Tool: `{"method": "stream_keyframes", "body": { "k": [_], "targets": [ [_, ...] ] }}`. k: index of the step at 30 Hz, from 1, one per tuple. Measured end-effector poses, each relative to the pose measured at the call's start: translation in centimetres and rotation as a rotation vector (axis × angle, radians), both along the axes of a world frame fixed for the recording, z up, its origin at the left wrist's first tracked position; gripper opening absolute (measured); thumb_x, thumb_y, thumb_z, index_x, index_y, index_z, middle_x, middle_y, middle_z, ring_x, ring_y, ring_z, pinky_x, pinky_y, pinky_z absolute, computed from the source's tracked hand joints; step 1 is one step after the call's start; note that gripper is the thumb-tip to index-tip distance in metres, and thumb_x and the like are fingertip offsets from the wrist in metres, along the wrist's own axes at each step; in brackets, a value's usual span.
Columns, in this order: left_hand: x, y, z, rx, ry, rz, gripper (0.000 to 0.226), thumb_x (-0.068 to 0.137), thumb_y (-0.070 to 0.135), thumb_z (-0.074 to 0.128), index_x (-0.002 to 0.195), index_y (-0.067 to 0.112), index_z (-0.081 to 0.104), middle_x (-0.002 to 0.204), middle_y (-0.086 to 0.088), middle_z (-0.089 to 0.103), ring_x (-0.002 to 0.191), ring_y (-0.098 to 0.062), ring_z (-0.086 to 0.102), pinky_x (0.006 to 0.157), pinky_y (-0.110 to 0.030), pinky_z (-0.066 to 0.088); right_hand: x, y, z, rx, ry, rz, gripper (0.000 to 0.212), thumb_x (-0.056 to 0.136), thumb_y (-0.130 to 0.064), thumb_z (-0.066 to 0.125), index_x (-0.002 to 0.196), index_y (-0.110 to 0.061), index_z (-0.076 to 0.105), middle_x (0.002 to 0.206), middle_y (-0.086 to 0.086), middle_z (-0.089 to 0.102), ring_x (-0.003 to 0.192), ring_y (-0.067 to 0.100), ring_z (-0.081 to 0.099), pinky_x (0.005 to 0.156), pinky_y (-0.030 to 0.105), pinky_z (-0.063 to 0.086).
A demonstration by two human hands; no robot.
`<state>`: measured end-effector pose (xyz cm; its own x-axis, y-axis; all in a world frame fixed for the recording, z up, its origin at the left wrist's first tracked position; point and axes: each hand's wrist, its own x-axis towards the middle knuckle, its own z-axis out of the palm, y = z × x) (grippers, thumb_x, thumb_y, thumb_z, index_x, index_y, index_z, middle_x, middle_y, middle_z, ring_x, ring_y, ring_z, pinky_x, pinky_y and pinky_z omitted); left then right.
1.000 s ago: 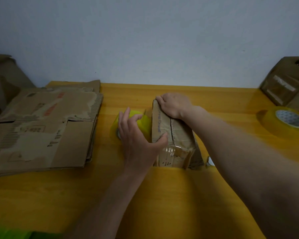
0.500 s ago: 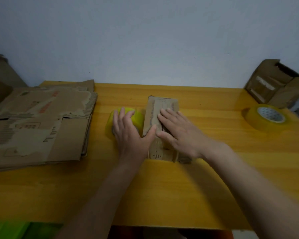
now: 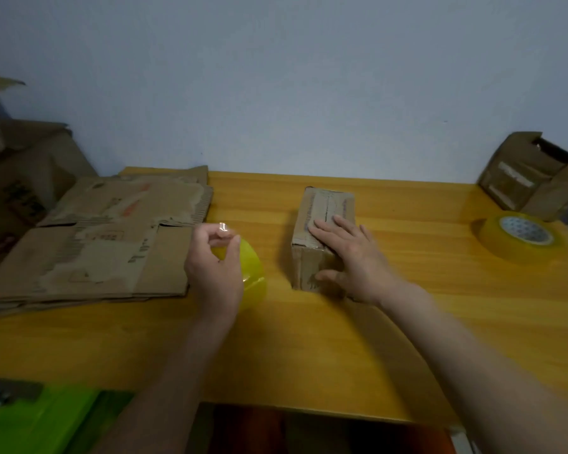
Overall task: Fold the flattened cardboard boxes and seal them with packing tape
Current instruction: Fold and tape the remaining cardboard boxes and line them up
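Observation:
A small folded cardboard box (image 3: 325, 204) stands in the middle of the yellow table (image 3: 309, 348). My right hand (image 3: 348, 257) lies on its near top edge with straight fingers, the thumb against its front face. My left hand (image 3: 214, 267) is lifted to the left of the box and holds a yellow roll of packing tape (image 3: 251, 273), with fingers and thumb pinched together at a shiny bit of tape above the roll. A stack of flattened cardboard boxes (image 3: 92, 244) lies at the left.
A second, larger tape roll (image 3: 518, 237) lies at the right of the table. An open cardboard box (image 3: 535, 178) stands behind it at the far right. More cardboard (image 3: 20, 178) leans at the far left. Something green (image 3: 46, 421) sits below the table's front edge.
My left hand has lifted off the box's side and moved left with the tape roll, fingers now pinched. My right hand has stayed flat on the box's top.

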<state>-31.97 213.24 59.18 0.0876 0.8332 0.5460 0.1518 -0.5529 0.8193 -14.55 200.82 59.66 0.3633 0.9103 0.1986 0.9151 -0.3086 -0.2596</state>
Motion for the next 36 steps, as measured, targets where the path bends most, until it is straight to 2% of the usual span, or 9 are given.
{"method": "stream_keyframes", "body": {
  "k": [4, 7, 10, 14, 17, 22, 27, 32, 36],
  "targets": [
    [-1.7, -1.8, 2.1, 0.057, -0.021, -0.111, 0.020, 0.080, 0.003, 0.074, 0.084, 0.014, 0.057, 0.081, 0.013, 0.060, 0.074, 0.006, 0.058, 0.066, -0.008, 0.045, -2.9, -0.9, 2.1, 0.275, 0.005, 0.074, 0.075, 0.081, -0.062, 0.053, 0.143, -0.023, 0.039, 0.149, -0.002, 0.038, 0.141, 0.013, 0.025, 0.118, 0.038, 0.020],
    [-1.8, -3.3, 4.0, 0.037, -0.118, -0.171, 0.026, 0.079, 0.002, 0.075, 0.081, 0.020, 0.057, 0.081, 0.003, 0.064, 0.075, -0.005, 0.062, 0.068, -0.014, 0.050, -7.1, -2.2, 2.7, 0.382, 0.354, 0.148, 0.072, 0.076, -0.067, 0.052, 0.137, -0.030, 0.043, 0.133, -0.011, 0.048, 0.122, -0.002, 0.041, 0.104, 0.025, 0.038],
    [-1.1, -4.6, 5.4, -0.034, -0.233, -0.193, 0.028, 0.078, 0.002, 0.076, 0.080, 0.023, 0.057, 0.082, -0.001, 0.067, 0.076, -0.014, 0.066, 0.069, -0.020, 0.052, -10.0, -3.8, 0.9, 0.416, 0.607, 0.172, 0.085, 0.062, -0.067, 0.068, 0.135, -0.048, 0.028, 0.133, -0.017, 0.039, 0.125, -0.003, 0.038, 0.104, 0.017, 0.036],
    [0.2, -6.3, 7.0, -0.209, -0.469, -0.233, 0.026, 0.076, -0.003, 0.077, 0.079, 0.015, 0.059, 0.078, -0.003, 0.069, 0.072, -0.012, 0.067, 0.067, -0.020, 0.053, -11.3, -4.7, -2.2, 0.557, 0.676, 0.018, 0.114, 0.054, -0.040, 0.088, 0.142, -0.043, 0.016, 0.142, -0.020, 0.029, 0.134, -0.007, 0.026, 0.108, 0.013, 0.028],
    [1.1, -8.1, 7.5, -0.490, -0.627, -0.308, 0.022, 0.076, -0.006, 0.075, 0.081, 0.009, 0.060, 0.076, -0.004, 0.072, 0.074, -0.013, 0.071, 0.069, -0.023, 0.057, -10.6, -5.2, -1.9, 0.824, 0.751, -0.120, 0.087, 0.065, -0.004, 0.082, 0.132, -0.032, 0.033, 0.128, -0.016, 0.044, 0.117, -0.013, 0.043, 0.095, 0.007, 0.038],
    [1.4, -9.5, 7.0, -0.801, -0.711, -0.484, 0.036, 0.077, -0.006, 0.071, 0.098, 0.012, 0.049, 0.087, -0.007, 0.071, 0.081, -0.016, 0.070, 0.067, -0.024, 0.056, -7.9, -7.4, 0.2, 1.031, 0.700, -0.155, 0.061, 0.067, 0.014, 0.072, 0.118, 0.001, 0.041, 0.104, -0.008, 0.054, 0.092, -0.012, 0.058, 0.073, 0.005, 0.045],
    [1.6, -9.3, 6.2, -0.957, -0.600, -0.636, 0.038, 0.080, -0.013, 0.063, 0.109, 0.008, 0.051, 0.107, -0.019, 0.065, 0.093, -0.023, 0.069, 0.079, -0.030, 0.058, -5.6, -8.8, 0.7, 0.986, 0.712, -0.247, 0.063, 0.075, 0.016, 0.068, 0.123, -0.014, 0.041, 0.096, -0.003, 0.064, 0.082, -0.004, 0.062, 0.068, 0.010, 0.048],
    [1.4, -9.2, 4.4, -1.030, -0.403, -0.660, 0.036, 0.084, -0.008, 0.062, 0.119, -0.002, 0.060, 0.105, -0.015, 0.072, 0.098, -0.023, 0.070, 0.096, -0.039, 0.052, -4.3, -9.0, 2.0, 1.091, 0.670, -0.275, 0.058, 0.075, 0.013, 0.069, 0.128, 0.000, 0.047, 0.080, -0.023, 0.067, 0.083, -0.014, 0.060, 0.071, 0.005, 0.045],
    [1.7, -9.6, 3.6, -1.160, -0.398, -0.671, 0.020, 0.086, -0.004, 0.060, 0.105, -0.002, 0.067, 0.099, -0.018, 0.073, 0.094, -0.025, 0.069, 0.097, -0.042, 0.051, -4.0, -8.6, 1.9, 1.155, 0.695, -0.283, 0.048, 0.065, -0.004, 0.067, 0.112, -0.002, 0.066, 0.097, 0.003, 0.069, 0.085, -0.002, 0.061, 0.076, 0.016, 0.049]
  ]
}}
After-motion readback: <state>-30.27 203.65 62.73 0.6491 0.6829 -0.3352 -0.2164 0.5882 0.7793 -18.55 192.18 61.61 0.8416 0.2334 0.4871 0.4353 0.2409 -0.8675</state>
